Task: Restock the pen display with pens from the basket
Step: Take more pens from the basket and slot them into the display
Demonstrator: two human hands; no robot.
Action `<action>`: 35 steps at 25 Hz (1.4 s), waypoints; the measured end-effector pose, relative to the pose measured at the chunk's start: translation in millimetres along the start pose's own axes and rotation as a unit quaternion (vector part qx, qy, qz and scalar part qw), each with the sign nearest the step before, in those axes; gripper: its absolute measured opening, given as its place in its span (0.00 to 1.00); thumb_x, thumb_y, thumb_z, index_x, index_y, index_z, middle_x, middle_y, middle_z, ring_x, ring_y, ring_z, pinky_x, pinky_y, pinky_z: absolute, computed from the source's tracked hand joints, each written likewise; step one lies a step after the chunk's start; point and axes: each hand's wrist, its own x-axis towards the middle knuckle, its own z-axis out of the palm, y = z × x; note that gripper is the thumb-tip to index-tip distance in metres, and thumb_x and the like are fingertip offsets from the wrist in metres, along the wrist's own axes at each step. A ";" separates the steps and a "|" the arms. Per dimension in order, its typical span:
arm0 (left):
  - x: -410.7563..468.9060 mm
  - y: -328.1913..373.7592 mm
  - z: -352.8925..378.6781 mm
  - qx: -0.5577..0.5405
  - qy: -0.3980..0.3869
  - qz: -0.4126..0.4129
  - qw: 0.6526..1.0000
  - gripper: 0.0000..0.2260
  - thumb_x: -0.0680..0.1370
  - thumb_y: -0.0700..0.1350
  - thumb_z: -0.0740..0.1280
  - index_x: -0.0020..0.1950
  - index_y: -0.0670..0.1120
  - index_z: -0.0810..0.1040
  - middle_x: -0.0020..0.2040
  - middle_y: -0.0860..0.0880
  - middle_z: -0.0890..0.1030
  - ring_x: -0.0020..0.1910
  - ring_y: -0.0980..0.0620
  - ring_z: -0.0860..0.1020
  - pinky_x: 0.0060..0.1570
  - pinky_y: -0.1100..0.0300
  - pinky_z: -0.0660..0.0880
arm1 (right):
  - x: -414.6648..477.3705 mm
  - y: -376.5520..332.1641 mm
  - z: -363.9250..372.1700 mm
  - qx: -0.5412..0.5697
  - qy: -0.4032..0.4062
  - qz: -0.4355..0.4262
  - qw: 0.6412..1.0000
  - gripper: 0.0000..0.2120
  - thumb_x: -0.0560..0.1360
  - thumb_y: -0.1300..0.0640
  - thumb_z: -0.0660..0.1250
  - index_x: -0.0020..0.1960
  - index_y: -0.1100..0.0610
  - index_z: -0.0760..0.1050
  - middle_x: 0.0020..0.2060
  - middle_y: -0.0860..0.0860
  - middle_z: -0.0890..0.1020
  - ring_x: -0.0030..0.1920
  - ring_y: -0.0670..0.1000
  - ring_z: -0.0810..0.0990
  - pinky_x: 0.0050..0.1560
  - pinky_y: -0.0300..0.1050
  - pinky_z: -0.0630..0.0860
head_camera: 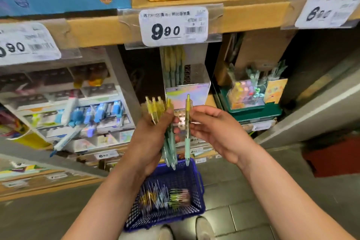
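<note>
While the left hand (153, 136) grips several slim yellow-topped pens (156, 106), the right hand (214, 128) pinches one pen (187, 107).

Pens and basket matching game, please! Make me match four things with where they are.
Things:
1. bunch of pens
2. single pen
3. basket
4. price tag

Places:
A. on the floor
B. pinched in the right hand
C. stuck on the shelf edge
D. gripped in the left hand

Pairs: 1-D, 2-B, 3-A, 4-C
</note>
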 end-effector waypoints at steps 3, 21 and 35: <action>28.4 -5.8 -1.6 -0.003 -0.008 0.025 1.000 0.10 0.82 0.48 0.68 0.55 0.41 0.80 0.39 0.47 0.80 0.33 0.52 0.76 0.33 0.59 0.77 | 33.6 -7.3 -6.6 -0.031 -0.002 -0.053 0.998 0.05 0.79 0.62 0.68 0.50 0.58 0.83 0.46 0.57 0.87 0.45 0.52 0.85 0.45 0.39 0.81; 67.8 -11.1 -6.6 -0.002 0.011 0.034 0.999 0.12 0.84 0.48 0.65 0.57 0.39 0.76 0.39 0.47 0.80 0.33 0.52 0.75 0.33 0.59 0.75 | 138.1 -77.2 -0.6 -0.275 0.116 -0.395 0.869 0.09 0.77 0.57 0.72 0.45 0.43 0.80 0.41 0.43 0.86 0.46 0.48 0.86 0.54 0.50 0.83; 78.1 -17.3 -4.8 -0.018 0.005 0.024 1.000 0.20 0.83 0.50 0.65 0.65 0.34 0.76 0.41 0.48 0.83 0.33 0.53 0.77 0.34 0.60 0.77 | 147.8 -45.1 -2.4 -0.396 0.147 -0.348 0.837 0.04 0.75 0.54 0.73 0.47 0.44 0.81 0.37 0.33 0.81 0.42 0.32 0.81 0.46 0.24 0.74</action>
